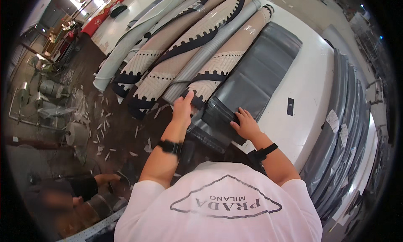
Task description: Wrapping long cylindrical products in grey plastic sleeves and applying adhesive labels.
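Note:
At the near end of a beige rolled rug [222, 59] with a black scalloped border is my left hand [183, 109]. It is closed on the rug's edge, part of its fingers hidden. To the right of that roll, a long, dark grey plastic sheet [262, 70] lies folded flat, its near end hanging over the table edge in glossy folds. My right hand [247, 124] rests on this near end with fingers spread, pressing on the plastic and holding nothing.
More rolled rugs [184, 44] and a grey wrapped roll [180, 84] lie to the left on the white table [308, 82]. A small black label [290, 106] sits on its surface. Several grey wrapped rolls [336, 128] line the right. Paper scraps [100, 126] litter the floor; a person [84, 191] is at lower left.

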Demonstrator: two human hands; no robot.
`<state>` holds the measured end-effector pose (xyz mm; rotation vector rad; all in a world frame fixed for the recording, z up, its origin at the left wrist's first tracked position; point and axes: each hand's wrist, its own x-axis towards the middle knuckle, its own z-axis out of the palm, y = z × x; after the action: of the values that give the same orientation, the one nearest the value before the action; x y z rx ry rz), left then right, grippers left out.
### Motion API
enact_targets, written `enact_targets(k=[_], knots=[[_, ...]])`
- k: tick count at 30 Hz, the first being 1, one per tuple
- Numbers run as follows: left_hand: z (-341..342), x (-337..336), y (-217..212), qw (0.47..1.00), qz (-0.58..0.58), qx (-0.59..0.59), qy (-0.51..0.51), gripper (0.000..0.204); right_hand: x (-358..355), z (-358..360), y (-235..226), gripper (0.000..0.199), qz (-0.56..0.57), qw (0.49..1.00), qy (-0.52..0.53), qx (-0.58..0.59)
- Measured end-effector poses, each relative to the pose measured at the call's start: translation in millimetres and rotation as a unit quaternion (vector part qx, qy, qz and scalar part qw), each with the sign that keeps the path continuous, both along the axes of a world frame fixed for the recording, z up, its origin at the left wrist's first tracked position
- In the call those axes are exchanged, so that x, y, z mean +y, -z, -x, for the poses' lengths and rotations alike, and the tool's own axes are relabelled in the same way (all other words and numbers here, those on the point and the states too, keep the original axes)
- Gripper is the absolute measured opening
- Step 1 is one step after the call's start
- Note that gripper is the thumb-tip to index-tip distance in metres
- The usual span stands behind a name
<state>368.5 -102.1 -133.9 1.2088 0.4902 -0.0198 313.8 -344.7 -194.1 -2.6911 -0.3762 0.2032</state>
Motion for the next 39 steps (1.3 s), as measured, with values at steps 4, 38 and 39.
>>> enact_targets(k=[4, 38, 39], knots=[[57.9, 37.1, -76.8, 0.978, -0.143, -0.135, 0.073, 0.025, -2.3, -37.0, -21.1, 0.066, -0.24, 0.926, 0.173, 0.234], [140.5, 105.9, -98.3, 0.909, -0.328, -0.23, 0.111, 0.086, 130.3, 28.3, -140.3, 0.076, -0.53, 0.774, -0.239, 0.249], [142.4, 112.1, -103.1, 0.914, -0.3, -0.261, 0.074, 0.083, 120.3, 23.0, -140.2, 0.062, -0.49, 0.83, -0.215, 0.158]])
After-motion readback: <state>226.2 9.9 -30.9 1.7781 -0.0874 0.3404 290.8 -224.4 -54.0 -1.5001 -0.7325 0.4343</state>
